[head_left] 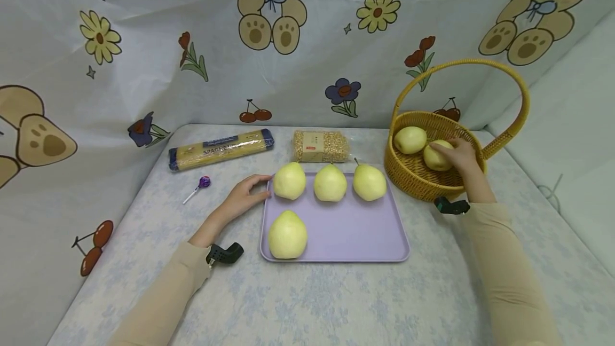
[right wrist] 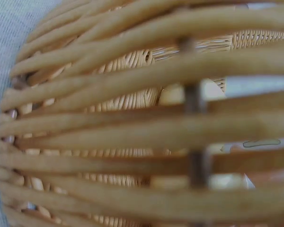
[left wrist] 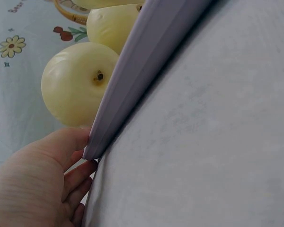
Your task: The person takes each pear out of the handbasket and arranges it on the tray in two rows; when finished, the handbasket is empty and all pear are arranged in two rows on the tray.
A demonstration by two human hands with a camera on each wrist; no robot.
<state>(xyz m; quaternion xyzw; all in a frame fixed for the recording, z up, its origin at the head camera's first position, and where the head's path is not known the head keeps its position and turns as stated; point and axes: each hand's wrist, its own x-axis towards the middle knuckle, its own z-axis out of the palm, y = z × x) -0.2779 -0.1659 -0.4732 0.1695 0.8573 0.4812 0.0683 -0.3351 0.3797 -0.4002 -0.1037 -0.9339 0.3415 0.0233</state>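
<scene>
Right hand (head_left: 462,156) in basket (head_left: 408,179), fingers curled round pear (head_left: 435,159); left hand (head_left: 241,197) pinches purple tray (head_left: 353,235) edge, fingers narrow.

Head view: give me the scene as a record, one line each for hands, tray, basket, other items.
left hand: holds tray at its rim, far left corner
right hand: inside basket, grips a pear
tray: lilac, four pears; three along far edge, one near left
basket: wicker, tall handle, right of tray; two pears, including the gripped one
other items: spaghetti pack, grain bag, lollipop
</scene>
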